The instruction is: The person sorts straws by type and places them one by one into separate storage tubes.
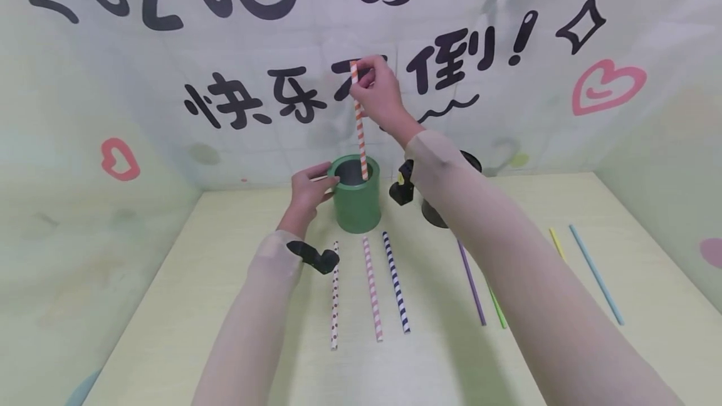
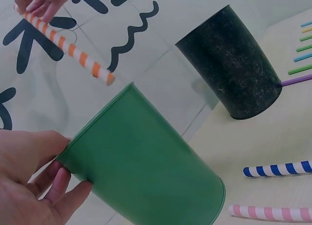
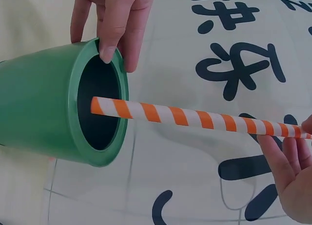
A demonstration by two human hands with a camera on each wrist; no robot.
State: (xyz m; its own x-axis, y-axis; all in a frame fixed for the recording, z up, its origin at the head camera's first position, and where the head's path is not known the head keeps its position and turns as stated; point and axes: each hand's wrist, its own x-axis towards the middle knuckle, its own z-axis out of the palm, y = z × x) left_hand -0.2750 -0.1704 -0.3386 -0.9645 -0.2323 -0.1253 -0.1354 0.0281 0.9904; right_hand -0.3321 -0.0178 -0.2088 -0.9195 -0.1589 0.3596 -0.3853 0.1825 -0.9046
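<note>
An orange-and-white striped paper straw (image 1: 360, 124) slants down from my right hand (image 1: 379, 88), which pinches it near its top end. Below it, a green cylindrical container (image 1: 357, 208) stands upright on the table. The straw's lower end overlaps the container's dark opening in the head view; in the left wrist view that end (image 2: 110, 79) shows just above the rim. My left hand (image 1: 309, 193) grips the container's rim from the left, thumb and fingers on either side of the edge (image 3: 100, 42).
On the table (image 1: 237, 306) lie a dotted straw (image 1: 335, 306), a pink striped straw (image 1: 372, 293) and a navy striped straw (image 1: 397, 284). Behind my right forearm stands a black container (image 2: 234, 64). Several plain coloured straws, one purple (image 1: 472, 287) and one blue (image 1: 598, 277), lie right. A printed backdrop hangs behind.
</note>
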